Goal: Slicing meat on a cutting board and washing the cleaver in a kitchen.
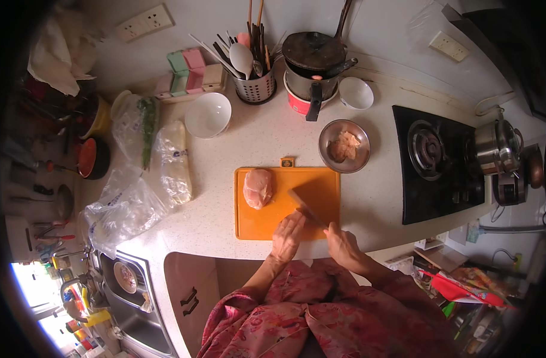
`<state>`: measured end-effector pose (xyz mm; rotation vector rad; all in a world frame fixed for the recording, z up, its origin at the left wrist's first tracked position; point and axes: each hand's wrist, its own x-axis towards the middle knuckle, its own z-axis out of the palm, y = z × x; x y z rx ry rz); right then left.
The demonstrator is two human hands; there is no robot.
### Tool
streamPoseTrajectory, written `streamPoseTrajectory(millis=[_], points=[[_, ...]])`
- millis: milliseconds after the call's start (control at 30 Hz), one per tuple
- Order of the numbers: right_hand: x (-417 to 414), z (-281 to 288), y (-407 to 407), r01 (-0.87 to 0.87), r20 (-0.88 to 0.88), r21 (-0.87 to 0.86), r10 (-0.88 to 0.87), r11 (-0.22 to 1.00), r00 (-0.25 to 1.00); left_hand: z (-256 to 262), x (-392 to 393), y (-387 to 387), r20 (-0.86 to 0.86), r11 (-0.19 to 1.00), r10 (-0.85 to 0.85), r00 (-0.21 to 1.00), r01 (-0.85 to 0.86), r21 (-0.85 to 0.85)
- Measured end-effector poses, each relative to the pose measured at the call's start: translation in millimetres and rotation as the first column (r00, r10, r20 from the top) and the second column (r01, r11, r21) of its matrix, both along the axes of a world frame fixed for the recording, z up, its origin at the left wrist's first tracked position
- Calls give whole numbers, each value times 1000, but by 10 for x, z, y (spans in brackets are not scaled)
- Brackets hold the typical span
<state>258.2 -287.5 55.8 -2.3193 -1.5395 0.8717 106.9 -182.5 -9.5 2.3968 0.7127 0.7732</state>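
Observation:
An orange cutting board lies near the counter's front edge. On its left half rests a piece of raw pale-pink meat, probably chicken breast. My right hand is closed around the handle of a cleaver, its broad blade tilted over the board's right half. My left hand is at the board's front edge, fingers together and pointing towards the blade. Whatever may be under those fingers is hidden. Beyond the board's top right corner, a steel bowl holds cut pieces of raw meat.
A gas stove with a steel pot stands right. Behind are a white bowl, a small white bowl, a utensil holder and stacked pans. Plastic bags lie left, near the sink.

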Motion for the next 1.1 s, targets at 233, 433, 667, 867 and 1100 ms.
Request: streamPoseTrajectory(millis=[233, 433, 667, 867, 1100], points=[[102, 107, -66, -52, 25, 41, 51, 998, 998, 51, -2, 19, 31, 999, -26, 999, 27, -21], [215, 226, -153, -249, 11, 8, 249, 969, 969, 52, -8, 5, -26, 1000, 7, 1000, -7, 14], [352, 227, -117, -333, 5, -132, 337, 933, 942, -12, -30, -36, -46, 1000, 28, 999, -28, -10], [117, -95, 303, -278, 5, 79, 279, 957, 960, -21, 11, -73, 3, 1000, 22, 1000, -22, -23], [336, -90, -239, -283, 58, -51, 285, 958, 957, -21, -31, -85, -38, 999, 35, 999, -35, -2]])
